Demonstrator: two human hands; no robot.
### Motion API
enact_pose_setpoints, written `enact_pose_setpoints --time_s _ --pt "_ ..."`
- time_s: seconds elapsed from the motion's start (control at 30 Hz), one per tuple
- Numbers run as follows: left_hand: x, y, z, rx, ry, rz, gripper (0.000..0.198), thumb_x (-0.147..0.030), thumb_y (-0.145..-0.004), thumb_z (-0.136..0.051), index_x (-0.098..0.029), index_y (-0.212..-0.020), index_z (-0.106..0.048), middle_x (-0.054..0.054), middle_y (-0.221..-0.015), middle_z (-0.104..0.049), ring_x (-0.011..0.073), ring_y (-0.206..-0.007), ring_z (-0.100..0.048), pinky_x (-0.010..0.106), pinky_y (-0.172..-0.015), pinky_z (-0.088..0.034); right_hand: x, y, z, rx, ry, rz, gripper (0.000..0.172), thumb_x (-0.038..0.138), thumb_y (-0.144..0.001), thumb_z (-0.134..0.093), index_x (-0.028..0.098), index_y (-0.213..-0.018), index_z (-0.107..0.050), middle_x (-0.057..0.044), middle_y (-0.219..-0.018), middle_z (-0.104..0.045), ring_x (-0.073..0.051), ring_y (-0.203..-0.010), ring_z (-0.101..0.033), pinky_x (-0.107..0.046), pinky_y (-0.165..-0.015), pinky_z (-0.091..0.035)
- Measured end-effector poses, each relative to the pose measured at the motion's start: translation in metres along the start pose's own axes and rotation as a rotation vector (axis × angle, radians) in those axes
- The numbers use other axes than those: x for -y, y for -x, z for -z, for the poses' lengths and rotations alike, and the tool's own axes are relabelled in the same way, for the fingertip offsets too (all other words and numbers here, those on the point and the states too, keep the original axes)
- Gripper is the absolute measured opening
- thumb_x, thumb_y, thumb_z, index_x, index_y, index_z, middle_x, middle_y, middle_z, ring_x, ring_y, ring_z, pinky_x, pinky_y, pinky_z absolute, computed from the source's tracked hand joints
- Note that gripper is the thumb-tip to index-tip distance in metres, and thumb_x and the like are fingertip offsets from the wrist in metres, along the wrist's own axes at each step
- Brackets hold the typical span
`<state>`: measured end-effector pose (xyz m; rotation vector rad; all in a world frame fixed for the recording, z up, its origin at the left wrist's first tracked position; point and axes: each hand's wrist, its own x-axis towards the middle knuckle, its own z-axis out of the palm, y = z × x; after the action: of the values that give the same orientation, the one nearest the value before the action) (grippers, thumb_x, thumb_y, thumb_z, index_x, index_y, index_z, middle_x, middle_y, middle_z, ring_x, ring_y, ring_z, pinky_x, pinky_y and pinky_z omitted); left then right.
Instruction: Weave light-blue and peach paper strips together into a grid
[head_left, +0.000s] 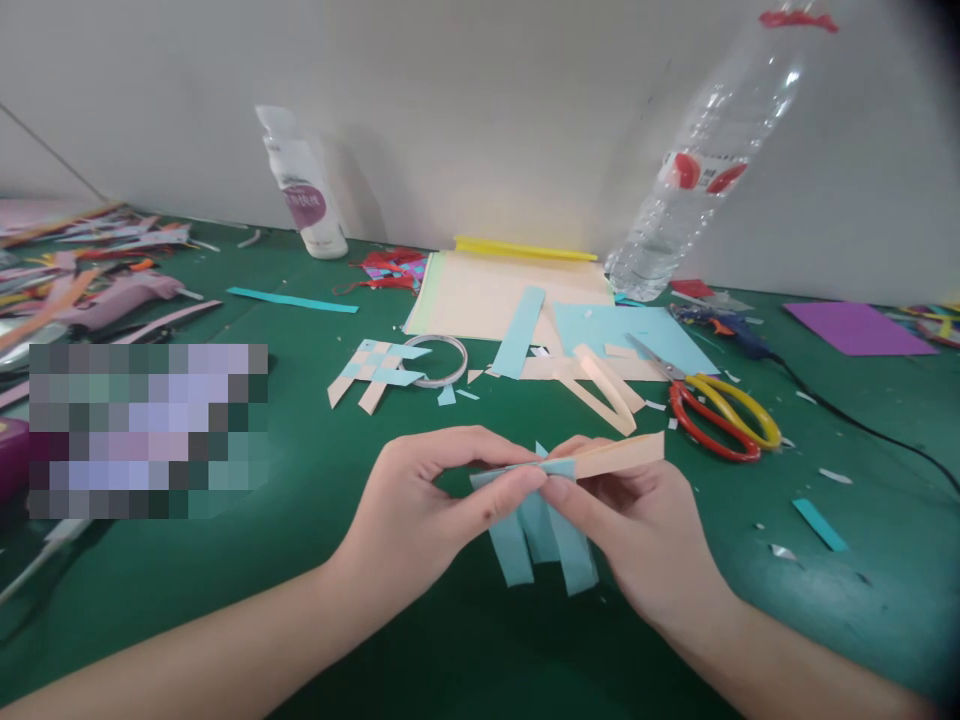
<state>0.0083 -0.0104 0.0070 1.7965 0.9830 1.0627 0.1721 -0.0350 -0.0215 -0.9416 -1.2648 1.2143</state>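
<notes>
Between my two hands I hold a piece of woven paper strips [546, 535], with light blue strips hanging down and a peach strip sticking out to the right. My left hand [442, 500] pinches its left side between thumb and fingers. On the other side my right hand [637, 510] grips it, the thumb tip close to the left thumb. Beyond the hands lies a small woven blue-and-peach paper piece [375, 365], partly over a roll of tape [463, 360]. Folded peach strips [600, 390] and a light blue strip [520, 332] lie behind my hands.
Scissors [716, 420] with red and yellow handles lie right of centre. Peach sheets [480, 295] and a blue sheet [630, 335] are at the back. A white bottle [307, 190] and a tall clear bottle [705, 170] stand by the wall. A glue gun [731, 330] trails a black cord.
</notes>
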Motion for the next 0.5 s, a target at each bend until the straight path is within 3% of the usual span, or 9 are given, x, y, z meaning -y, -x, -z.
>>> enact_pose_setpoints --time_s 0.27,0.5 --pt "0.0029 -0.0035 0.0023 -0.005 0.012 0.092 0.01 -0.021 -0.077 -0.064 -0.02 -0.069 -0.069 -0.003 -0.063 -0.067 0.0091 -0.056 -0.059 0.015 -0.048 -0.045 0.0028 -0.004 0.0053 -0.085 0.1 0.063 0.008 0.025 -0.082 -0.062 0.024 -0.075 -0.067 0.003 -0.075 -0.065 -0.011 -0.069 -0.057 -0.022 -0.061 -0.048" --pt "0.0086 -0.0064 0.0015 0.059 0.018 0.148 0.009 -0.028 -0.077 -0.066 -0.02 -0.074 -0.071 -0.001 -0.068 -0.071 0.0125 -0.061 -0.063 0.018 -0.055 -0.05 0.0097 -0.0051 0.0098 -0.148 0.368 0.212 0.01 0.022 -0.084 -0.059 0.026 -0.077 -0.065 0.002 -0.078 -0.065 -0.013 -0.075 -0.059 -0.025 -0.066 -0.048"
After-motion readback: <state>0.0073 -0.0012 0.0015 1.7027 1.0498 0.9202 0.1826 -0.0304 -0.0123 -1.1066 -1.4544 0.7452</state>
